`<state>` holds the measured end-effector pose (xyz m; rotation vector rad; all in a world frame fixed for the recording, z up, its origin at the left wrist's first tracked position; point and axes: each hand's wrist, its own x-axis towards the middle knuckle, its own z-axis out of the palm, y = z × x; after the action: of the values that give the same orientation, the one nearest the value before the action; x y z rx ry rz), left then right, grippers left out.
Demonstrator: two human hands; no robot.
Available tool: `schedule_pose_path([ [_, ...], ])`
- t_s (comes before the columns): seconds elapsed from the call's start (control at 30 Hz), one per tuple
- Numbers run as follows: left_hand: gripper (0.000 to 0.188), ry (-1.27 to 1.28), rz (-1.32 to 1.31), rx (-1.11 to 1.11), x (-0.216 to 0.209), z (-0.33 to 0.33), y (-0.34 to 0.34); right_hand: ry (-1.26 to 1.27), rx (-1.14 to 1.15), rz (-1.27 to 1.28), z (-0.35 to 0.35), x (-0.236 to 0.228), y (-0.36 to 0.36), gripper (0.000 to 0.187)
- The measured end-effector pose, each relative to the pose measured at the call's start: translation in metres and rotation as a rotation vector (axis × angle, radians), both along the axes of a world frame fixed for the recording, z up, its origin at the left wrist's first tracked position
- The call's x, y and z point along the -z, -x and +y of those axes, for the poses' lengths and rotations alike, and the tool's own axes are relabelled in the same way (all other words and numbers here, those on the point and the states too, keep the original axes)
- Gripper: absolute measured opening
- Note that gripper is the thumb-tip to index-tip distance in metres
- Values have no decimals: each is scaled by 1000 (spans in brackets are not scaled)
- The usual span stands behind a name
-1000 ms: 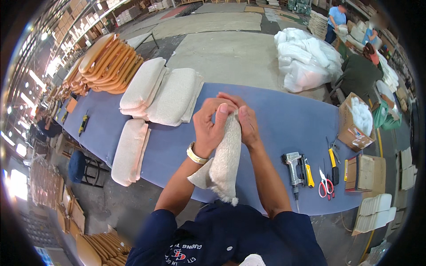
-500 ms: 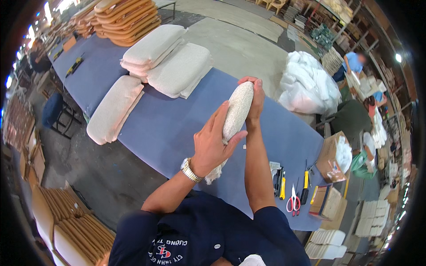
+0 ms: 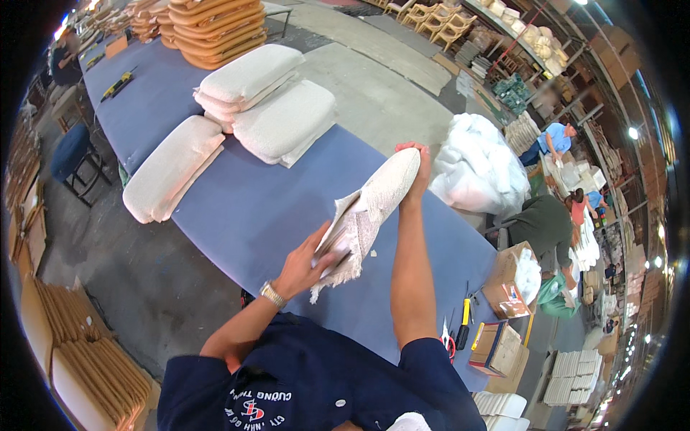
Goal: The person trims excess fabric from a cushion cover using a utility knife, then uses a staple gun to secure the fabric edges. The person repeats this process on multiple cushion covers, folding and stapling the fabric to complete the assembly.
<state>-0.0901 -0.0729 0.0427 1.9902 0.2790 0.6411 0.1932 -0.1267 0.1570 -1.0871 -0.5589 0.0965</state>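
A cushion in an off-white, nubby fabric cover is held up slantwise above the blue-topped table. My right hand is closed round its rounded far end, with part of the fingers hidden behind it. The near end of the cover gapes, with frayed edges and a paler inner layer showing. At that opening is my left hand, its thumb and fingers about the loose edge; motion smears the fingertips. Finished-looking off-white cushions lie stacked farther along the table, and a smaller pile of cushions lies at the left edge.
Scissors, a yellow-and-black cutter and small cardboard boxes are at the table's right end. A clear bag of white stuffing stands beyond the far edge. Brown panels are piled at the back left, near a blue stool.
The cushion has tilted, bringing its open, frayed end into sight. My left hand has slid from its side down to that end; my right hand keeps the far end.
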Motion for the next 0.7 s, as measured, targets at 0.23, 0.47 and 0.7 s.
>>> schedule_pose_path([
  [0.23, 36, -151, 66, -158, -7, 6, -23, -37, 8, -29, -21, 4, 1, 48],
  [0.47, 46, -176, -147, -41, -60, 7, -17, 321, 102, -62, -95, 82, -9, 57],
  [0.7, 54, 204, 417, 96, 36, 22, -37, 311, 54, 637, -120, 174, 83, 65],
])
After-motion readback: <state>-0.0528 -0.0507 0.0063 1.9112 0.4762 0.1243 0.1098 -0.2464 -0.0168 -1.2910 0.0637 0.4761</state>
